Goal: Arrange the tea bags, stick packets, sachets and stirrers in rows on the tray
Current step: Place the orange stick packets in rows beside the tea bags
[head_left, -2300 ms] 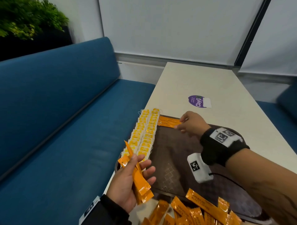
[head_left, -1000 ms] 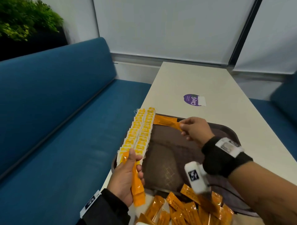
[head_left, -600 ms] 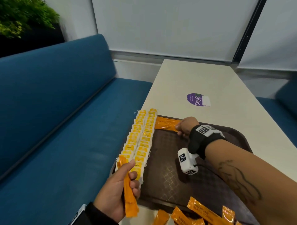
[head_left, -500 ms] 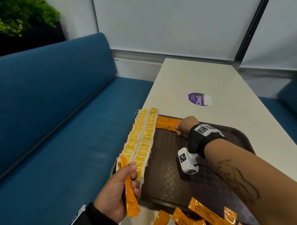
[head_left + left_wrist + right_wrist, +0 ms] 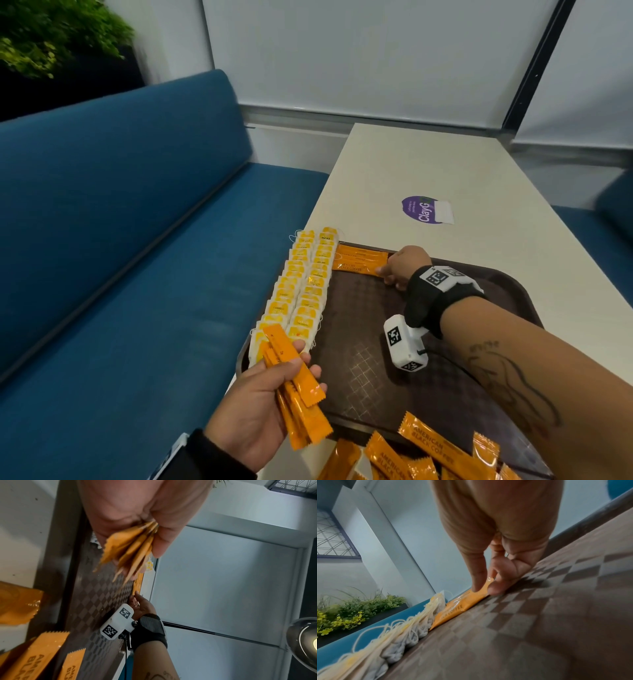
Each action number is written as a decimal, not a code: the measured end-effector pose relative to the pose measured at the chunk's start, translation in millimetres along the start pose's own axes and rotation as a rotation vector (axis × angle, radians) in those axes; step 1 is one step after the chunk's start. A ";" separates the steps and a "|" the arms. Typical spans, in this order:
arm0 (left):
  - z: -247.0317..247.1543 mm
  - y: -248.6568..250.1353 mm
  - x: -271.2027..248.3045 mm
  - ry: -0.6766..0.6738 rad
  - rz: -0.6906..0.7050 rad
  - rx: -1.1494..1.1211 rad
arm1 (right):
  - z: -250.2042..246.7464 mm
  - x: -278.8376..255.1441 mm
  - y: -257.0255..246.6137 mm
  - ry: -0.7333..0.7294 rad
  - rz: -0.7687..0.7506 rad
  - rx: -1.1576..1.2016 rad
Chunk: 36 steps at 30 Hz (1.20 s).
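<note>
1. The left hand (image 5: pixel 255 409) now grips a fanned bundle of orange stick packets (image 5: pixel 298 387); earlier they looked like a single edge-on strip.
2. The right hand (image 5: pixel 400 265) still pinches the end of the American Black Coffee packet (image 5: pixel 359 262) at the brown tray's (image 5: pixel 394 387) far edge, beside the tea bags (image 5: pixel 301 294).

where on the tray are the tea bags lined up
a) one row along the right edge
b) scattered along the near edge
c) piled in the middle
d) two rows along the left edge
d: the tea bags lie in two side-by-side rows down the left edge of the tray, with orange stick packets laid beside their far end.
</note>
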<state>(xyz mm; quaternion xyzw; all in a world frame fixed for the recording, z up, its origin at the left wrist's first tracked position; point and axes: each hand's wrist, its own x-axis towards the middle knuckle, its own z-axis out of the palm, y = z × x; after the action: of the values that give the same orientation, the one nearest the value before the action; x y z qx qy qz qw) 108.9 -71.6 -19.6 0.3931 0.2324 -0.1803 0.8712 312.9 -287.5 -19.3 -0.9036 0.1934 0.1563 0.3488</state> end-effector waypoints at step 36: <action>26.4 -19.9 -14.4 -0.064 0.266 0.013 | 4.4 -210.3 53.8 -0.639 -0.321 0.618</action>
<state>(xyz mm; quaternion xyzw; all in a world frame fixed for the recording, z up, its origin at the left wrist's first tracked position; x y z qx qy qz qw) 94.1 -102.5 -8.3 0.4203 0.1492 -0.0771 0.8917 103.3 -270.5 34.7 -0.6827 -0.0283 0.3057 0.6630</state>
